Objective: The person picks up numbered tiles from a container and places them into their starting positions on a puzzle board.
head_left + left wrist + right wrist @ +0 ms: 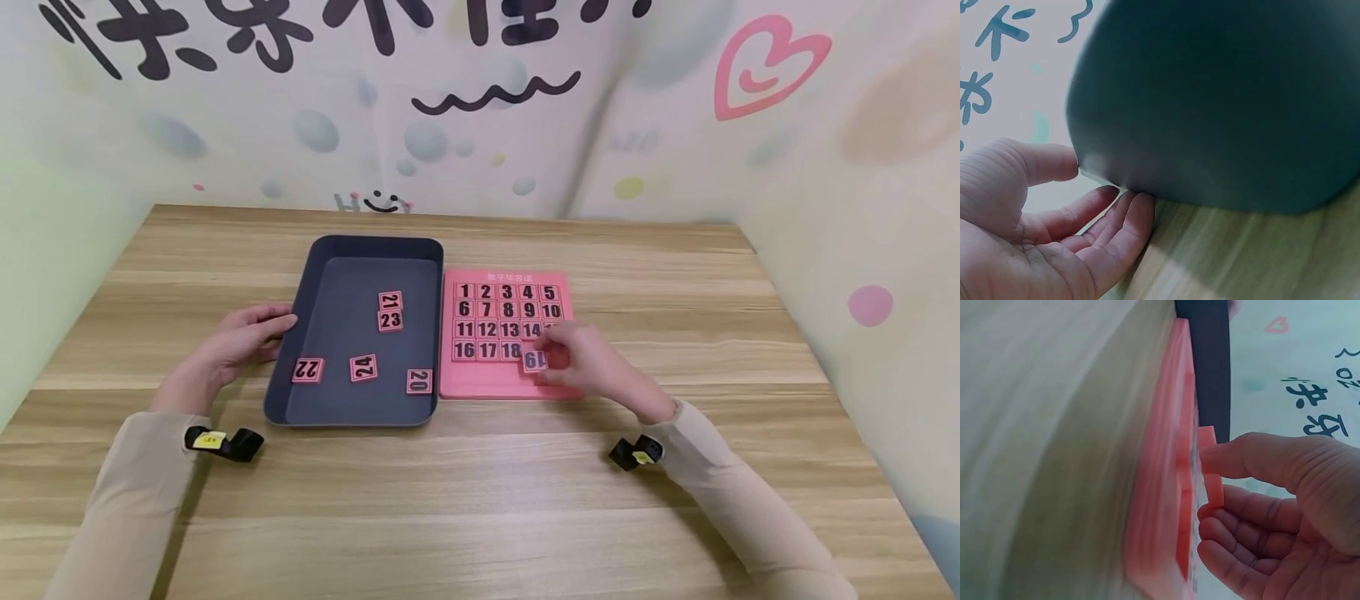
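My right hand (pixel 581 358) pinches a pink number tile (pixel 535 360), its 19 upside down, between thumb and fingers. In the right wrist view the tile (pixel 1211 467) is tilted just off the board's face. Below it lies the pink number-puzzle board (pixel 487 385), with tiles 1 to 14 and 16 to 18 showing in rows; my fingers partly cover the tile after 14. At the left, my left hand (pixel 236 346) holds the side of the dark tray (pixel 352 414), thumb at the rim and fingers against the outer wall.
Inside the tray lie loose tiles: 21 (pixel 390 301) touching 23 (pixel 390 321), then 22 (pixel 307 371), 24 (pixel 363 367) and 20 (pixel 419 382), several of them turned. The tray stands against the board's left edge on a wooden table (pixel 480 508). A printed wall covering (pixel 480 183) rises behind.
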Available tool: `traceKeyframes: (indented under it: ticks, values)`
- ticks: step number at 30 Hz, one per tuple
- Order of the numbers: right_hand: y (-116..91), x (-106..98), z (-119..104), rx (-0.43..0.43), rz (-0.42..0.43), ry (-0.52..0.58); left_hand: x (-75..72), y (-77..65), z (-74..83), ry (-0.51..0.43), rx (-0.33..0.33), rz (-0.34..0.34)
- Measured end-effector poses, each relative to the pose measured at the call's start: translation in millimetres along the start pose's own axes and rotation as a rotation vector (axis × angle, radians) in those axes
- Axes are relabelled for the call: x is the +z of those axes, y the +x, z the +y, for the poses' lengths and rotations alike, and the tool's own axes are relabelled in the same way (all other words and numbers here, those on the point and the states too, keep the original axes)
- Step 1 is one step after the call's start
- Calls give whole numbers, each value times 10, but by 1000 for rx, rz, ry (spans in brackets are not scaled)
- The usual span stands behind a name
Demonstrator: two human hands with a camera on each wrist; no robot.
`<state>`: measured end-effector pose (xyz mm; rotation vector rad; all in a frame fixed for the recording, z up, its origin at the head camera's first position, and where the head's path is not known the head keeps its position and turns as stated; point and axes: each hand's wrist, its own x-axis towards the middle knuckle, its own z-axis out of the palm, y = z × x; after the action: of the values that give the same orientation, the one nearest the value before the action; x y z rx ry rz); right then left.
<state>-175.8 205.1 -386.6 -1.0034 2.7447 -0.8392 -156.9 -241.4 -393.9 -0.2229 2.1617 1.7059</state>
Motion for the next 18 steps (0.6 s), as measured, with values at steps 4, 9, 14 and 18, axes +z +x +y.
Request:
traceKeyframes:
  ticks: [4, 9, 14, 18]
  values:
    - [-33, 8, 31, 26, -10, -37, -7, 2, -8, 10, -4, 0]
    - [-39, 38, 48, 83, -27, -49, -9, 1, -15, 15, -10, 3]
    - [-5, 32, 37, 129, -59, -49, -5, -4, -8, 12, -14, 7]
    - [3, -12, 32, 113, -78, -63, 0, -4, 0, 15, -14, 2]
